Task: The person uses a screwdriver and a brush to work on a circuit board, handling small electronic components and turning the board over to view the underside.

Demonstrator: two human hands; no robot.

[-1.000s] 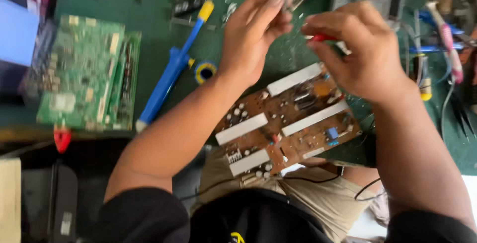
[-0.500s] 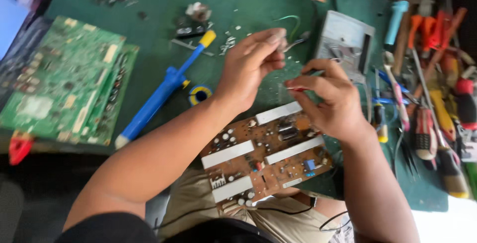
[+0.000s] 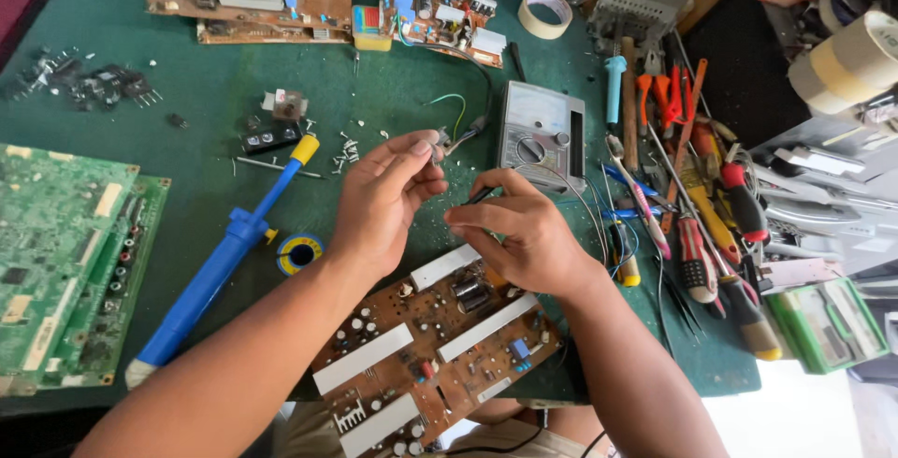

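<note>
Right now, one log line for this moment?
left hand: pinching small part | right hand: holding probe | brown circuit board: below hands

Bare green mat (image 3: pixel 215 116) lies open at ten o'clock of the left hand (image 3: pixel 379 201). At eight o'clock the blue desoldering pump (image 3: pixel 220 261) and solder spool (image 3: pixel 299 254) block the way. The multimeter (image 3: pixel 543 135) crowds twelve o'clock of the right hand (image 3: pixel 524 238); screwdrivers (image 3: pixel 697 252) bar three o'clock; the brown circuit board (image 3: pixel 430 350) fills six.

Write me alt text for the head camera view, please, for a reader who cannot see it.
Two bare hands meet above a green work mat: the left hand pinches a small component, the right hand holds a thin probe. A brown circuit board lies below them, a blue desoldering pump to the left, an analog multimeter and screwdrivers to the right.
</note>
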